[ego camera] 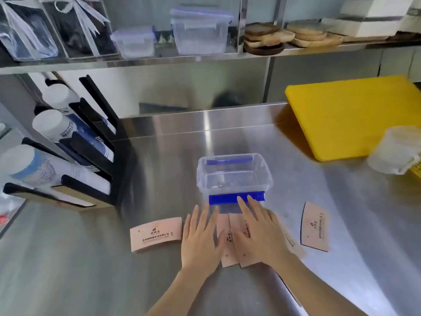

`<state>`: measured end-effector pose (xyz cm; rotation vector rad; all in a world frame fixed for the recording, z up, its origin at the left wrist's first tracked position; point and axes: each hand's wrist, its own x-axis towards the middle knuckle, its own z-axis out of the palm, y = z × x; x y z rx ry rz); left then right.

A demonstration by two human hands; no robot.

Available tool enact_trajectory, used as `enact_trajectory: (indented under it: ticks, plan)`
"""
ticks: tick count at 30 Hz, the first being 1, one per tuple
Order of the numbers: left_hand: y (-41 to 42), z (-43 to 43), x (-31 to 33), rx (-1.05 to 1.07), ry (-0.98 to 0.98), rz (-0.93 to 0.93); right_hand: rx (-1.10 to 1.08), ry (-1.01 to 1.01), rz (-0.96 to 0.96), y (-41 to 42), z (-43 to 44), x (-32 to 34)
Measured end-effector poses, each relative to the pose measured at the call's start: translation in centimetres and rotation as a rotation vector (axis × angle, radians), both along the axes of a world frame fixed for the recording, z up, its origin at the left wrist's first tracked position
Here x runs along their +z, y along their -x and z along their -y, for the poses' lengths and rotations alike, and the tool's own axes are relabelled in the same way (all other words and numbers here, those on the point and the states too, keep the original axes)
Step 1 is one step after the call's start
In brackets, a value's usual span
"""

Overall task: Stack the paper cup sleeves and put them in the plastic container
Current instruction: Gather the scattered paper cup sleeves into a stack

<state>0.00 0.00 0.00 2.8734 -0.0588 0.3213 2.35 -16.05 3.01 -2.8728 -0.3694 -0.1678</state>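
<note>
Near the front edge of the surface [95, 258], the left hand [200, 240] and right hand [259, 236] are lying flat and open on overlapping cup sleeves [232, 247], probably squaring them into a stack. Two sleeves are waiting unstacked: the left sleeve [156, 233] and the right sleeve [315, 226]. Just behind the fingertips, the plastic container [234, 176] is standing open and empty, nothing blocking it. A yellow cutting board [355, 115] is leaning at the back right corner.

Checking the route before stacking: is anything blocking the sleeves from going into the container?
Nothing visible does. The plastic container stands open and empty just beyond the sleeves under both hands, with no lid on it.
</note>
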Motion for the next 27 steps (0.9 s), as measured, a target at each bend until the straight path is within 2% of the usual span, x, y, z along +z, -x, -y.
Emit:
enact_trajectory:
  ticks: [2,4,10,15,17,21,23,25,27]
  plan:
    - [0.3,0.2,-0.6,-0.052,0.004,-0.031,0.057,-0.029,-0.226,-0.2,0.3,-0.9]
    - [1.0,0.3,-1.4,-0.113,-0.015,-0.084,0.099,-0.022,-0.359,-0.5,0.9,-1.3]
    - [1.2,0.3,-2.5,-0.16,-0.041,-0.159,0.084,-0.077,-0.455,-1.2,1.3,-1.9]
    - [0.9,0.6,-2.1,-0.169,0.009,-0.164,-0.038,-0.09,-0.486,-1.9,0.9,-0.8]
    - [1.0,0.7,-1.5,-0.165,0.079,-0.146,-0.077,-0.195,-0.467,-2.0,0.7,-0.5]
    - [1.1,1.2,-0.9,-0.238,0.294,-0.124,-0.129,-0.559,-0.448,-2.1,0.7,-0.2]
    - [1.2,1.4,-0.7,-0.243,0.32,-0.125,-0.163,-0.702,-0.474,-2.1,0.7,0.0]
    - [1.0,1.5,-0.4,-0.174,0.374,-0.18,-0.188,-0.802,-0.489,-2.1,0.6,0.0]
    - [0.9,1.6,-0.1,-0.059,0.536,-0.247,-0.194,-0.862,-0.485,-2.0,0.5,0.1]
